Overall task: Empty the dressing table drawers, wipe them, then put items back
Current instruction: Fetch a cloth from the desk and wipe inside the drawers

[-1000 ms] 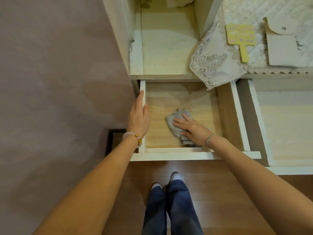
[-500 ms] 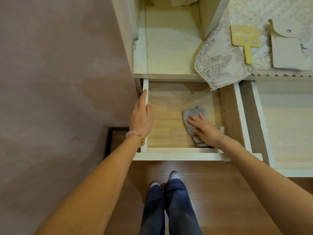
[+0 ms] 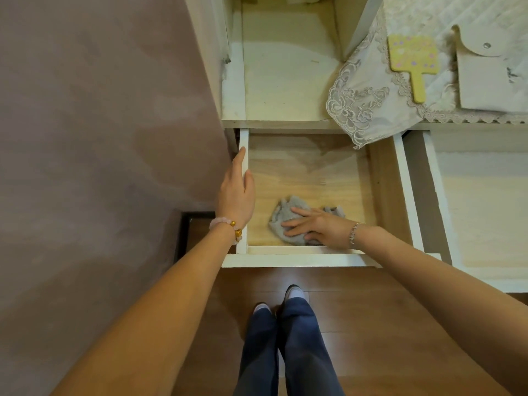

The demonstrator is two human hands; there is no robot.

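- grey cloth (image 3: 288, 217) lies bunched on the wooden floor of the open left drawer (image 3: 311, 178), now near the drawer's front edge and a little left of its middle.
- half a second ago the cloth was over by the drawer's right side, and a second ago it was near the middle; it has swept right and come back left, so this reads as back-and-forth wiping strokes.
- that puts the task in its wiping step: the left drawer holds nothing but the cloth, and the front strip of its floor is getting covered now. the back part, under the hanging lace cover (image 3: 363, 101), looks darker, though i cannot tell if that is shadow or damp.
- right hand (image 3: 314, 228) lies flat on the cloth, palm down, fingers (image 3: 297, 224) spread and pointing toward the left wall; it presses rather than grips, nothing closed in it.
- right forearm crosses the drawer's front right corner at a low slant.
- left hand (image 3: 235, 195) rests along the drawer's left wall, fingers extended and laid over the rim, thumb inside; it has stayed there across the strokes, steadying the drawer, not clutching anything.
- right drawer (image 3: 483, 207) is pulled open too and looks bare.
- yellow paddle-shaped item (image 3: 413, 57) and pale pouch (image 3: 491, 78) sit on the bench top, probably waiting to go back.
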